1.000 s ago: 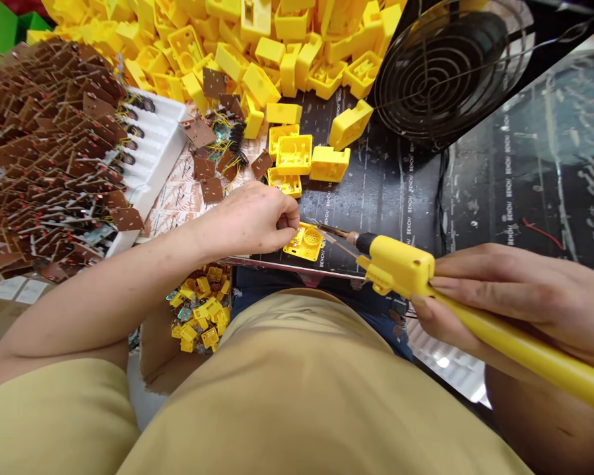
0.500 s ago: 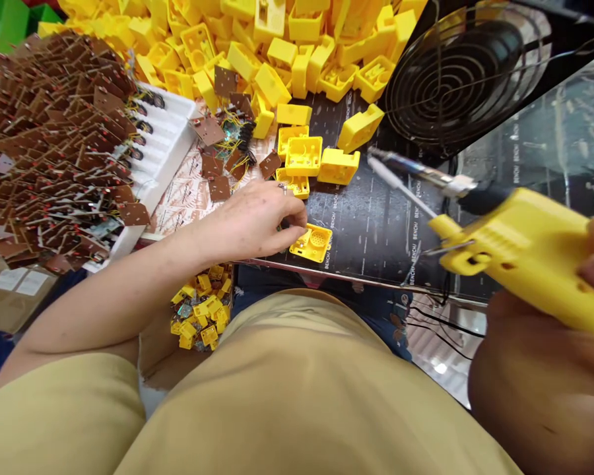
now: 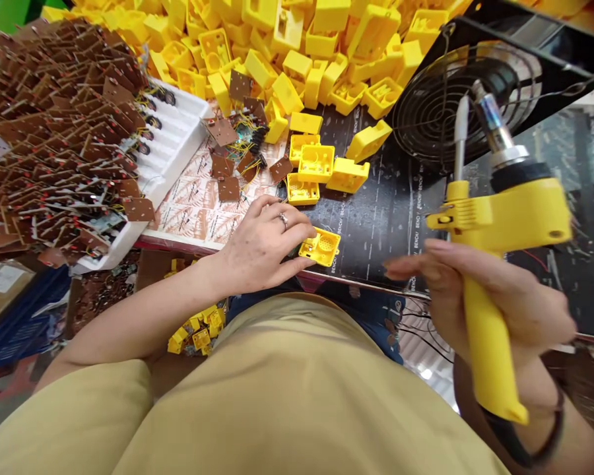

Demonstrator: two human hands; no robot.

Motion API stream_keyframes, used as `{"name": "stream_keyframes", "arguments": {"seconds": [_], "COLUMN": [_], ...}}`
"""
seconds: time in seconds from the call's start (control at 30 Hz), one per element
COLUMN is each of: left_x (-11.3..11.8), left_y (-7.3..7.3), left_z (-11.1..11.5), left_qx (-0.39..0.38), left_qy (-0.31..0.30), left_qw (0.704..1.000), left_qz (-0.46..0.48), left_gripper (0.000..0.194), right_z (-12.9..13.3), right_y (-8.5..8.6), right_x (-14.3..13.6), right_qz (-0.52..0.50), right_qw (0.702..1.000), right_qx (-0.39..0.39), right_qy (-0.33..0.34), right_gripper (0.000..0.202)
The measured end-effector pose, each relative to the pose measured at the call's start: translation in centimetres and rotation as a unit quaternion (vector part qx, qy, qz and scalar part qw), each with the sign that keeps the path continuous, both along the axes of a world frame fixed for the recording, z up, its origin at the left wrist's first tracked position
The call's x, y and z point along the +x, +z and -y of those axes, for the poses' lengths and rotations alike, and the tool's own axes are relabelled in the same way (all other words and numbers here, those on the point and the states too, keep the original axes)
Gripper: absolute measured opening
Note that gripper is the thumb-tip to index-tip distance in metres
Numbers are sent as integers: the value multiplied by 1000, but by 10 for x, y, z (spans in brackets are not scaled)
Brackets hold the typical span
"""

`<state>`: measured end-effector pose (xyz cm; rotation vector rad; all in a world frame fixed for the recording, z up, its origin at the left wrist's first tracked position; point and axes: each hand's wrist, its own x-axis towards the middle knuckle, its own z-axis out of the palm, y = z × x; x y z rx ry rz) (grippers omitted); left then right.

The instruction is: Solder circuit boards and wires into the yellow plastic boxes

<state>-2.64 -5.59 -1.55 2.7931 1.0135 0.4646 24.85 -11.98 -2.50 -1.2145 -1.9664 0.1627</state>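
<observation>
A small yellow casing (image 3: 325, 247) lies open side up at the bench's front edge. My left hand (image 3: 270, 244) grips its left side between thumb and fingers, covering that part. At the right, my right hand (image 3: 499, 297) is wrapped round the handle of a yellow soldering gun (image 3: 495, 336), whose metal tip and thin side tube point up toward the fan. The gun is in the air, apart from the casing. Just behind my left hand stand several yellow casings (image 3: 316, 163), and brown circuit boards (image 3: 228, 189) with wires lie beside them.
A big heap of yellow casings (image 3: 287, 92) fills the back. Many brown boards (image 3: 54, 145) pile on a white foam tray (image 3: 178, 132) at the left. A black fan (image 3: 440, 112) stands at the back right. Below the bench, a box holds more yellow casings (image 3: 201, 339).
My right hand has swung the soldering gun from pointing left to pointing up. My left hand now has its fingers on the casing's left side. The view has shifted slightly.
</observation>
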Motion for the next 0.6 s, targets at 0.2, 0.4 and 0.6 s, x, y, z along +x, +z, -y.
{"name": "stream_keyframes", "arguments": {"seconds": [0.2,0.4,0.6], "left_x": [3,6,4], "left_y": [4,5,-3], "left_z": [-6,-12,-7], "left_qx": [-3,-60,-52], "left_qy": [63,53,65], "left_qw": [998,996,996], "left_qz": [-14,-33,27], "left_gripper": [27,22,22], "right_z": [-20,-24,-23], "right_y": [-27,-38,-36], "right_x": [-40,-57,-56], "right_qz": [-3,8,18], "right_qw": [996,997,997], "right_qx": [-12,11,16], "right_qy": [90,81,74], "right_gripper": [45,41,41]}}
